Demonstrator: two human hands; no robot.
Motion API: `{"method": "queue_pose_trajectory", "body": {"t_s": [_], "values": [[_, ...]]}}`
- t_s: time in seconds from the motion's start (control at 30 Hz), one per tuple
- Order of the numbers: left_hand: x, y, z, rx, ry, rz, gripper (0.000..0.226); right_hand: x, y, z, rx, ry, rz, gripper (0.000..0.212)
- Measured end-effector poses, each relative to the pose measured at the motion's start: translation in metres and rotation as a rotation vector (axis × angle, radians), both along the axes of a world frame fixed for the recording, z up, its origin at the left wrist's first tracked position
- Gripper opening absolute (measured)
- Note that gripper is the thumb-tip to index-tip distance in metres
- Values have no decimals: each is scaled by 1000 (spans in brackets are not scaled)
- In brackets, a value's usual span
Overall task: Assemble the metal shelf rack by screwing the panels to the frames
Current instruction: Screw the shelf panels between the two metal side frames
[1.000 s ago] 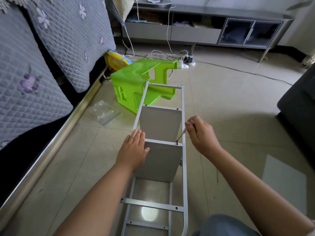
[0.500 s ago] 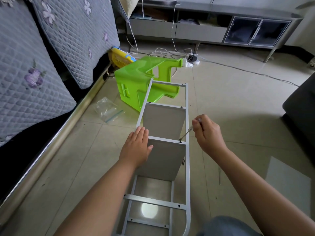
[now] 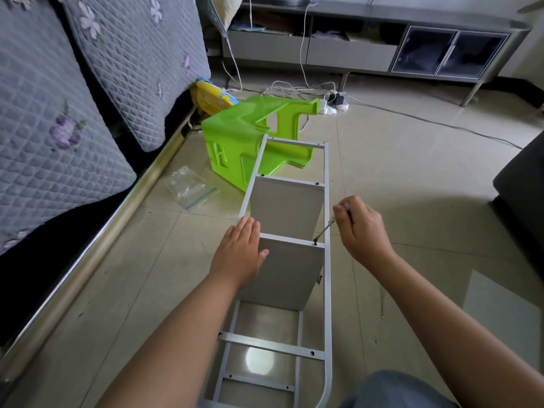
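The rack [image 3: 294, 260] lies on its side on the floor [image 3: 412, 201], and nearest us its bare crossbars [image 3: 270, 346] show open screw holes, so panels are missing there. Just beyond, the left hand [image 3: 240, 254] lies flat, fingers straight, steadying the near panel [image 3: 288, 269] at the rack's left rail. On the rack's right rail, the right hand [image 3: 360, 228] pinches a slim screwdriver [image 3: 326, 228], tip down on a screw [image 3: 315, 243] at that panel's corner. Farther along, a second panel [image 3: 287, 207] already sits in place. Roughly halfway, I'd say. Beyond the rack's far end, a green stool [image 3: 235, 142] lies tipped over.
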State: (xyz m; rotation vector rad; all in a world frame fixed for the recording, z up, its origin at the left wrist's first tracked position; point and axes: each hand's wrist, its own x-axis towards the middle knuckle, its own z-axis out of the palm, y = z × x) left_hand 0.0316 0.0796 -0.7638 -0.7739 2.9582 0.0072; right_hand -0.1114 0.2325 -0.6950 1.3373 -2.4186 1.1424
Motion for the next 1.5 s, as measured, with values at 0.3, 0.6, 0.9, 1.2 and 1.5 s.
{"method": "queue_pose_trajectory", "body": {"t_s": [0.3,0.6,0.9,1.2,1.5], "values": [[1,-1,-3,38,25,-13,64,-9,-5,30,348,79,75,25],[1,-2,-2,63,40,7,63,-5,-22,75,956,298,250,21],[0,-1,-1,81,25,10,63,-1,-21,87,1173,508,249,20],[-1,-1,-1,82,41,9,63,6,-34,82,1128,418,187,33],[-3,-1,0,96,43,12,61,7,-31,95,1229,529,242,35]]}}
